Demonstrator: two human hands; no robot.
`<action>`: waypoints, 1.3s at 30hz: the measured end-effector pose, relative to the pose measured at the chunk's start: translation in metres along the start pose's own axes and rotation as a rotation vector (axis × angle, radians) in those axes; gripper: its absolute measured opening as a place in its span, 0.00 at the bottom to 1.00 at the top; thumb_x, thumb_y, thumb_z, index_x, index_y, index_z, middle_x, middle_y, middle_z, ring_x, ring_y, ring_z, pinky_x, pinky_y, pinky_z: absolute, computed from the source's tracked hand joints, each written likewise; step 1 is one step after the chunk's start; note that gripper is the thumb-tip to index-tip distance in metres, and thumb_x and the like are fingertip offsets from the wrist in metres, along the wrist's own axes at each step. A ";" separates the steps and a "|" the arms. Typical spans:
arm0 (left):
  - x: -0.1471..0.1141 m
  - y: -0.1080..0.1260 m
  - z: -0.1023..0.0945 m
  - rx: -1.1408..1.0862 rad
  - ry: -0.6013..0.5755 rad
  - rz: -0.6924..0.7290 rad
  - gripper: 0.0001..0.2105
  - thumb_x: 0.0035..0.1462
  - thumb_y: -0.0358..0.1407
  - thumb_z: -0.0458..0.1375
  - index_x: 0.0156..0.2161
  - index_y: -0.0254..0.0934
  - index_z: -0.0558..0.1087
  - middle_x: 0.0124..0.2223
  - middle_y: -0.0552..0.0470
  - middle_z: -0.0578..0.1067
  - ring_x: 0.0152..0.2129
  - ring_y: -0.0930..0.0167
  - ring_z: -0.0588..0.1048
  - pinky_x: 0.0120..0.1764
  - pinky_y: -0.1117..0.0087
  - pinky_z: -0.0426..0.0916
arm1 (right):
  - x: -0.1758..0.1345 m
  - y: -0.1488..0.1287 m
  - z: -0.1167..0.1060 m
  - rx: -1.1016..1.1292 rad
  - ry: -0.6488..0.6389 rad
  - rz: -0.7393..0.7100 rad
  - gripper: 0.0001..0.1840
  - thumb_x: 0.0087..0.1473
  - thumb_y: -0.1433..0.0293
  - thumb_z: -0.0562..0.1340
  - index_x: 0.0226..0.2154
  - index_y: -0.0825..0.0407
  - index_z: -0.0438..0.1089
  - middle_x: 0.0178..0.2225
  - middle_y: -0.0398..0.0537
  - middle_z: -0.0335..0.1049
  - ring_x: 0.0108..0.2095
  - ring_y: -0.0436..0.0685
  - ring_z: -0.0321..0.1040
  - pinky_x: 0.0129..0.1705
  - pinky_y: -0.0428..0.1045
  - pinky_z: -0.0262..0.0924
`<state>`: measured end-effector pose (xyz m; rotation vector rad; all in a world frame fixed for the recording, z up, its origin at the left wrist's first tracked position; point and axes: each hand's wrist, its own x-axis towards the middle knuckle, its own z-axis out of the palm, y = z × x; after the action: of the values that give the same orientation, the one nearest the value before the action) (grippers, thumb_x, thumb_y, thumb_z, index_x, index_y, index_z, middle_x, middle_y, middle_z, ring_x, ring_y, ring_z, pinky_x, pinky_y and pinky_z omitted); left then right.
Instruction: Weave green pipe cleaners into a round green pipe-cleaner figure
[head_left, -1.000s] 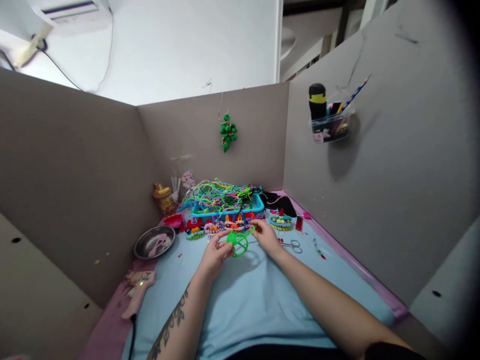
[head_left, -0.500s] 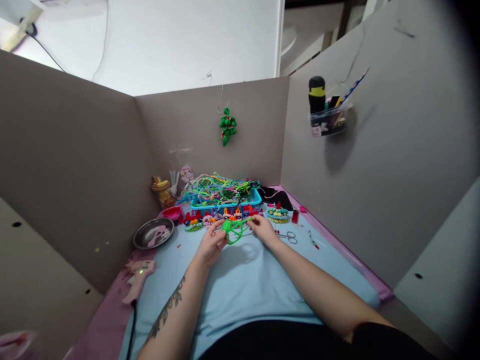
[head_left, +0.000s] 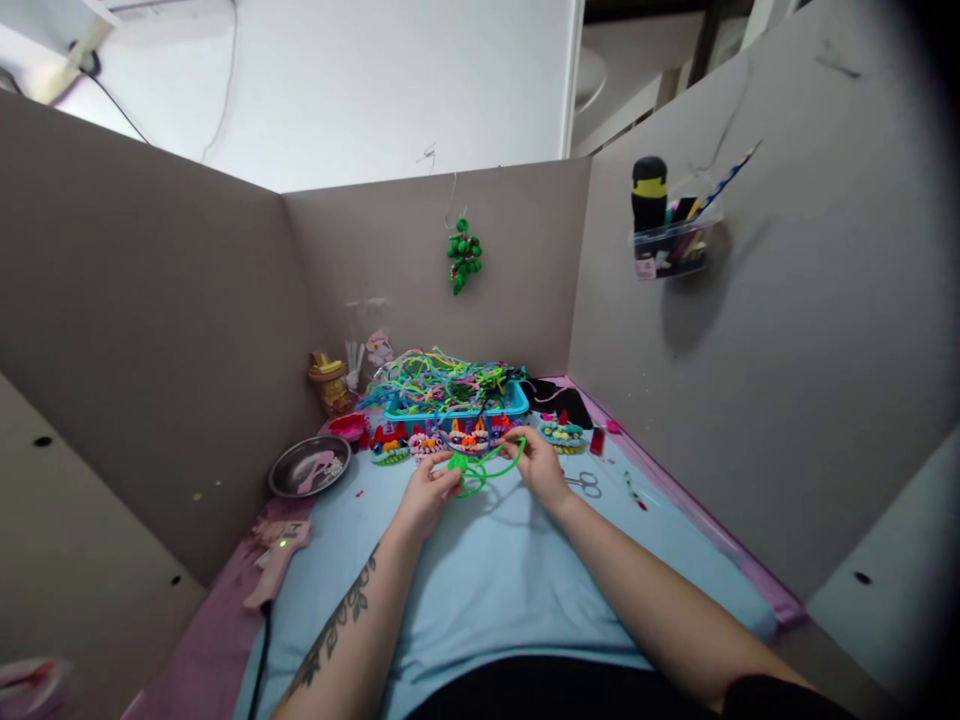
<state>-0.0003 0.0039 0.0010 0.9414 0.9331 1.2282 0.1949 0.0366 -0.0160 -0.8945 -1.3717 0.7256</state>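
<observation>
Between my hands, above the light blue cloth (head_left: 495, 580), is a bright green pipe-cleaner piece (head_left: 471, 474) with a bunched part and loose loops. My left hand (head_left: 429, 494) pinches the bunched part at its left side. My right hand (head_left: 541, 468) grips a long green strand of the same piece, which bends in a loop at the fingertips. Just behind them stand several colourful fuzzy figures (head_left: 466, 438), partly hidden by my fingers. A pair of scissors (head_left: 586, 484) lies right of my right hand, its blades partly covered.
A blue basket (head_left: 450, 414) heaped with pipe cleaners stands at the back. On the left are a metal bowl (head_left: 281, 472) and a pink glue gun (head_left: 276, 568) with a black cord. Grey panels enclose three sides; a clear holder (head_left: 671, 255) hangs on the right one.
My right hand has moved right and slightly nearer, drawing the green strand into a wider loop. My left hand keeps its pinch. The whole view has shifted slightly.
</observation>
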 end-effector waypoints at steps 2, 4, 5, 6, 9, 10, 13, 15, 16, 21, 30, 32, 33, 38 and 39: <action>0.000 0.001 -0.001 -0.006 -0.028 -0.020 0.25 0.36 0.34 0.68 0.42 0.35 0.67 0.26 0.54 0.74 0.23 0.75 0.73 0.31 0.73 0.66 | -0.002 0.001 0.000 -0.079 -0.019 -0.041 0.10 0.48 0.62 0.60 0.32 0.50 0.66 0.30 0.48 0.70 0.29 0.56 0.67 0.34 0.52 0.63; -0.001 0.002 -0.002 -0.019 -0.043 -0.031 0.24 0.37 0.34 0.68 0.42 0.35 0.67 0.27 0.53 0.75 0.24 0.75 0.73 0.32 0.74 0.67 | -0.003 0.001 -0.001 -0.145 -0.037 -0.074 0.10 0.48 0.63 0.60 0.32 0.51 0.67 0.32 0.49 0.70 0.31 0.56 0.67 0.36 0.52 0.63; -0.001 0.002 -0.002 -0.027 -0.048 -0.035 0.24 0.37 0.33 0.68 0.42 0.35 0.67 0.27 0.53 0.75 0.24 0.75 0.73 0.32 0.74 0.67 | -0.003 0.001 -0.003 -0.166 -0.044 -0.086 0.09 0.49 0.63 0.59 0.33 0.51 0.68 0.32 0.49 0.70 0.31 0.56 0.66 0.36 0.52 0.62; -0.001 0.002 -0.002 -0.034 -0.052 -0.039 0.24 0.37 0.33 0.68 0.42 0.35 0.67 0.27 0.53 0.75 0.24 0.75 0.73 0.32 0.74 0.67 | -0.002 0.001 -0.004 -0.178 -0.042 -0.095 0.09 0.50 0.64 0.59 0.33 0.51 0.68 0.32 0.49 0.70 0.31 0.56 0.66 0.37 0.52 0.62; -0.001 0.003 -0.002 -0.040 -0.046 -0.049 0.24 0.37 0.33 0.68 0.41 0.35 0.67 0.27 0.54 0.74 0.23 0.76 0.73 0.32 0.74 0.67 | 0.000 0.000 -0.006 -0.175 0.001 -0.102 0.09 0.50 0.64 0.58 0.33 0.52 0.67 0.31 0.48 0.69 0.31 0.56 0.67 0.36 0.52 0.63; 0.000 0.002 -0.002 -0.040 -0.043 -0.050 0.24 0.36 0.33 0.68 0.41 0.35 0.67 0.27 0.54 0.74 0.23 0.76 0.73 0.31 0.74 0.67 | 0.000 -0.001 -0.006 -0.163 0.007 -0.097 0.09 0.50 0.64 0.58 0.32 0.52 0.67 0.30 0.48 0.69 0.30 0.56 0.67 0.35 0.51 0.63; 0.001 0.000 -0.003 -0.040 -0.049 -0.059 0.25 0.36 0.33 0.68 0.42 0.35 0.67 0.28 0.54 0.74 0.24 0.75 0.73 0.31 0.74 0.67 | -0.003 -0.007 -0.002 -0.100 -0.074 -0.059 0.10 0.49 0.63 0.59 0.32 0.52 0.67 0.27 0.46 0.68 0.27 0.54 0.66 0.32 0.50 0.63; 0.002 -0.001 -0.004 -0.042 -0.067 -0.060 0.25 0.36 0.33 0.68 0.43 0.35 0.66 0.27 0.54 0.74 0.24 0.76 0.73 0.31 0.74 0.67 | -0.006 -0.013 0.004 -0.054 -0.153 -0.023 0.10 0.48 0.63 0.60 0.31 0.52 0.67 0.26 0.44 0.67 0.26 0.53 0.66 0.30 0.49 0.63; 0.003 -0.002 -0.004 -0.043 -0.078 -0.053 0.25 0.37 0.33 0.68 0.43 0.35 0.66 0.27 0.54 0.74 0.23 0.76 0.72 0.31 0.74 0.67 | -0.007 -0.016 0.007 -0.035 -0.178 -0.005 0.10 0.48 0.63 0.60 0.31 0.52 0.67 0.25 0.43 0.67 0.25 0.52 0.65 0.29 0.48 0.62; 0.002 -0.003 -0.002 -0.039 -0.119 0.037 0.25 0.38 0.34 0.68 0.43 0.36 0.65 0.28 0.54 0.73 0.23 0.76 0.72 0.29 0.75 0.67 | -0.013 -0.019 0.018 0.041 -0.268 0.046 0.12 0.46 0.64 0.63 0.34 0.53 0.67 0.29 0.44 0.68 0.28 0.51 0.65 0.32 0.47 0.61; -0.003 0.002 0.008 -0.081 -0.028 0.091 0.27 0.36 0.34 0.68 0.44 0.37 0.64 0.32 0.53 0.74 0.25 0.76 0.73 0.30 0.75 0.66 | -0.019 -0.013 0.021 0.186 -0.322 0.127 0.30 0.48 0.67 0.59 0.54 0.46 0.53 0.38 0.48 0.67 0.21 0.47 0.59 0.20 0.44 0.58; -0.003 0.004 0.009 -0.103 -0.016 0.091 0.27 0.35 0.34 0.68 0.43 0.37 0.64 0.33 0.52 0.74 0.26 0.74 0.73 0.31 0.74 0.67 | -0.020 -0.015 0.021 0.170 -0.307 0.083 0.30 0.48 0.67 0.59 0.54 0.46 0.52 0.44 0.50 0.65 0.22 0.47 0.59 0.22 0.45 0.60; -0.004 0.005 0.009 -0.115 -0.008 0.091 0.27 0.35 0.34 0.68 0.43 0.37 0.64 0.33 0.52 0.74 0.27 0.74 0.73 0.31 0.73 0.67 | -0.019 -0.015 0.021 0.147 -0.295 0.059 0.30 0.48 0.67 0.58 0.54 0.46 0.53 0.45 0.51 0.63 0.23 0.47 0.59 0.24 0.45 0.61; -0.001 0.005 0.008 -0.154 0.063 0.115 0.26 0.35 0.33 0.68 0.42 0.37 0.64 0.33 0.53 0.73 0.27 0.74 0.73 0.32 0.71 0.68 | -0.013 -0.007 0.022 -0.103 -0.116 -0.047 0.24 0.47 0.69 0.57 0.50 0.50 0.60 0.42 0.50 0.64 0.24 0.47 0.59 0.26 0.46 0.60; 0.000 0.004 0.008 -0.159 0.087 0.128 0.26 0.35 0.34 0.68 0.42 0.38 0.64 0.33 0.53 0.72 0.27 0.74 0.73 0.32 0.71 0.68 | -0.012 -0.005 0.021 -0.168 -0.077 -0.040 0.22 0.47 0.69 0.57 0.47 0.51 0.62 0.38 0.49 0.66 0.22 0.48 0.58 0.24 0.45 0.59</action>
<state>0.0052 0.0034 0.0078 0.8370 0.8388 1.4400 0.1724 0.0258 -0.0178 -0.9762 -1.5321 0.6259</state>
